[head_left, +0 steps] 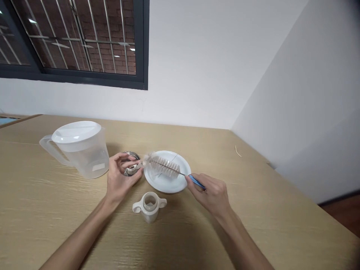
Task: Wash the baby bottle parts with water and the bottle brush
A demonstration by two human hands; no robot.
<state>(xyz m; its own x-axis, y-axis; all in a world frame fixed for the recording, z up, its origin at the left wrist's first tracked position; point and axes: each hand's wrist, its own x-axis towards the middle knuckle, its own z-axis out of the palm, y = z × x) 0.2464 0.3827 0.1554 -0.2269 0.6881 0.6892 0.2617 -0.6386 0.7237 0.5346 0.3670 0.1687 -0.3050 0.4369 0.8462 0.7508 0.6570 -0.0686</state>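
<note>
My right hand (212, 191) is closed round the blue handle of a bottle brush (165, 167), which points left over a white plate (168, 187). At the brush's bristly tip, my left hand (120, 174) has its thumb and fingers bent round a small pale, partly see-through piece that I cannot make out clearly. A round metal dish (135, 154) sits behind the left fingers, mostly hidden by them. Nearer to me, between my forearms, a white two-handled cup (150, 210) stands upright with its top uncovered.
To the left of my left hand stands a clear plastic pitcher (90, 161) with a white lid. A thin pale strip (237, 151) lies on the wooden table (253, 210) at the right. A white wall (191, 75) and a barred window (84, 37) are behind the table.
</note>
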